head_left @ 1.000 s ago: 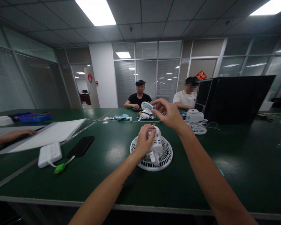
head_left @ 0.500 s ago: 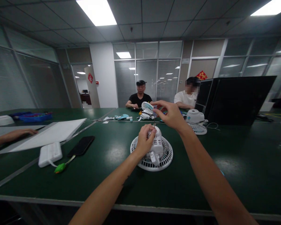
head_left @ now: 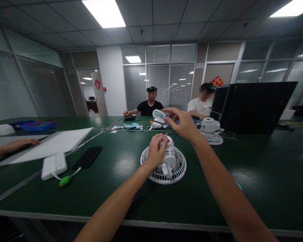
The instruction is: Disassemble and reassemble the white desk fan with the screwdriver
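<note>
The dark green flat table point(head_left: 111, 191) carried the work close to its near edge. On it lay the white round plastic fan point(head_left: 178, 169), set grille-down with its ribbed motor housing facing up, roughly at the centre of the view. The left hand point(head_left: 155, 152) was closed around the left side of that housing, fingers curled over the top and thumb against the side. Directly above, the right hand point(head_left: 183, 125) was raised clear of the fan, fingertips pinched narrowly on the top end of the slender screwdriver with a thin metal shaft point(head_left: 166, 130); the shaft stood nearly upright with its tip at the top of the housing, just beside the left fingertips. To the left, well apart from the fan, lay a green-handled small tool point(head_left: 64, 181), a white rectangular plastic block point(head_left: 53, 165) and a black flat phone point(head_left: 87, 157), with a white flat board point(head_left: 57, 143) behind them and a co-worker's hand point(head_left: 19, 145) resting beside it. Farther back and to the right sat a second white plastic fan point(head_left: 211, 130), grille-down, next to a black angled monitor back point(head_left: 255, 106). Two people were seated at the far side of the table.
</note>
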A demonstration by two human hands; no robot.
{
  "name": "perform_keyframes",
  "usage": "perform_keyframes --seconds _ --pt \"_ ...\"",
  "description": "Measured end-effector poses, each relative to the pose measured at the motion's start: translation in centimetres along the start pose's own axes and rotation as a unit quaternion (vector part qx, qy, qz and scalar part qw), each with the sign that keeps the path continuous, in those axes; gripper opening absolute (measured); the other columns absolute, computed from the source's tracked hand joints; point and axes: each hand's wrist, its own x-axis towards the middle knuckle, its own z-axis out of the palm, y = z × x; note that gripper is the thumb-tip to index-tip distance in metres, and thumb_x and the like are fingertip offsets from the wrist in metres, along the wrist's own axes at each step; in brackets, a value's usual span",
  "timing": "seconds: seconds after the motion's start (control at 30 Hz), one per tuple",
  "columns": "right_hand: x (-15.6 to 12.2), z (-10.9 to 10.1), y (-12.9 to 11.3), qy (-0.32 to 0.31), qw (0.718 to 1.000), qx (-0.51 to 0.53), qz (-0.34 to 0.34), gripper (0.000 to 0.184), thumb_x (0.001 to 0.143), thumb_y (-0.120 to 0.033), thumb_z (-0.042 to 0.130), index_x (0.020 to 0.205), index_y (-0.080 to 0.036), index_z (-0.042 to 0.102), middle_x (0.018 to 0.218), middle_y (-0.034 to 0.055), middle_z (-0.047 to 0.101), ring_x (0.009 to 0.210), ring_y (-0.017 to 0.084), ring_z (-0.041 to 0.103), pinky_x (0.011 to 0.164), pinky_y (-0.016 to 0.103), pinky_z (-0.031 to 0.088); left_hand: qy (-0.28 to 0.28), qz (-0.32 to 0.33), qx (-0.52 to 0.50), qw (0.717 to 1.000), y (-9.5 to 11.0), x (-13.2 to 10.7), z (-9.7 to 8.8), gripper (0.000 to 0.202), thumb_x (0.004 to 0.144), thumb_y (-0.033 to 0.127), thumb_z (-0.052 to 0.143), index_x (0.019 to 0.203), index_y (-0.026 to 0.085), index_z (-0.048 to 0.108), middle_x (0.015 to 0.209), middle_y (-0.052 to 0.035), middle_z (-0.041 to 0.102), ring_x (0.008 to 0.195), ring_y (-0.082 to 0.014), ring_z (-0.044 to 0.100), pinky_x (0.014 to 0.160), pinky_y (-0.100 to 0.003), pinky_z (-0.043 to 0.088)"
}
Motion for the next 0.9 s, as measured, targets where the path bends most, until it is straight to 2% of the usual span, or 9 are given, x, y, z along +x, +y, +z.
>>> perform_keyframes --seconds 0.1,0.23,0.5,0.73,0.9 --pt "0.03 -0.03 -0.02 0.000 1.000 -0.010 -0.001 0.029 0.087 -0.031 0.059 0.109 -0.017 0.071 0.085 0.0058 0.071 0.058 0.013 0.059 0.063 0.030 0.047 -0.001 0.002 0.000 1.000 0.05 0.00 -0.03 0.017 0.092 0.022 0.050 0.078 0.020 0.059 0.090 -0.0060 0.064 0.091 -0.0213 0.058 0.087 -0.035 0.044" --pt "0.00 -0.01 -0.02 -0.010 1.000 0.011 0.014 0.030 0.088 -0.025 0.054 0.113 -0.019 0.070 0.093 0.0069 0.073 0.060 0.013 0.061 0.063 0.029 0.048 -0.001 -0.001 0.009 1.000 0.02 -0.01 -0.02 0.017 0.092 0.022 0.050 0.079 0.020 0.060 0.091 -0.0060 0.064 0.093 -0.0209 0.058 0.087 -0.034 0.044" --pt "-0.11 0.13 -0.02 -0.003 0.999 -0.028 0.021 0.032 0.084 -0.030 0.064 0.113 -0.018 0.065 0.072 0.0004 0.064 0.056 0.013 0.056 0.059 0.026 0.043 -0.001 -0.003 0.005 1.000 -0.10 -0.05 0.01 0.018 0.093 0.022 0.050 0.081 0.020 0.063 0.094 -0.0068 0.064 0.096 -0.0216 0.059 0.090 -0.035 0.045" --pt "-0.18 -0.20 -0.18 -0.028 0.999 -0.004 0.024 0.029 0.087 -0.023 0.054 0.113 -0.018 0.065 0.076 0.0013 0.063 0.057 0.012 0.055 0.060 0.026 0.042 -0.001 -0.001 0.005 1.000 -0.10 -0.07 -0.02 0.018 0.093 0.022 0.050 0.081 0.019 0.063 0.093 -0.0066 0.064 0.095 -0.0211 0.059 0.089 -0.035 0.045" --pt "-0.15 -0.69 0.28 -0.011 1.000 -0.003 0.029 0.018 0.083 -0.026 0.060 0.098 -0.017 0.062 0.066 -0.0014 0.058 0.054 0.012 0.051 0.057 0.026 0.038 0.009 -0.002 0.002 1.000 -0.21 -0.07 0.09 0.018 0.093 0.025 0.052 0.081 0.020 0.065 0.094 -0.0066 0.064 0.096 -0.0212 0.060 0.092 -0.035 0.045"
